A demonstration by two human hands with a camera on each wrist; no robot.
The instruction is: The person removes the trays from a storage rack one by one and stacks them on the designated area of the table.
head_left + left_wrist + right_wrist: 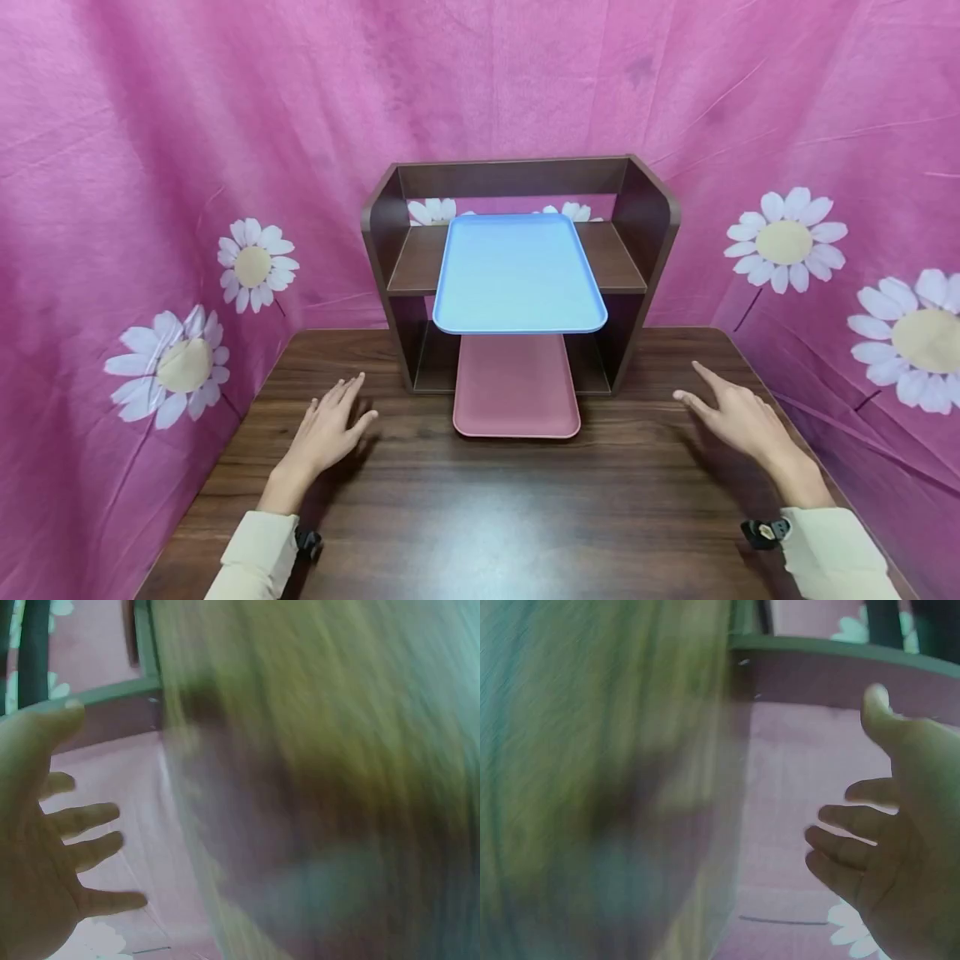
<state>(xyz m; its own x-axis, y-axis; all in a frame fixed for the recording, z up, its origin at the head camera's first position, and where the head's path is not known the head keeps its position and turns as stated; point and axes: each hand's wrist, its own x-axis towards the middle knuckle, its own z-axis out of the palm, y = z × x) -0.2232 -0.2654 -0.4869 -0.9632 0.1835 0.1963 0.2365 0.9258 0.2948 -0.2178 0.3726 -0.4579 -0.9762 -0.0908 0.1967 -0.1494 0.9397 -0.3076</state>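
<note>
2 cream sleeves at the near edge, each with a dark wrist strap; left hand (330, 425) over the dark wood table (480, 508), palm down, fingers straight and slightly spread, grip loose and holding nothing; whether it touches the table cannot be told; right hand (731, 412) over the table's right side, fingers extended, index pointing forward-left, grip loose and holding nothing; both wrist views heavily blurred, showing only spread fingers (82, 851) of the left and fingers (847, 825) of the right against pink cloth; between the 2 hands and a bit farther back, pink tray (516, 387) lies flat on the table, its far end tucked under the brown shelf unit (645, 225); blue tray (517, 275) sits on the unit's upper shelf, directly above the pink one, its near edge overhanging the shelf front; behind and around, pink curtain (150, 125) printed with white daisies.
</note>
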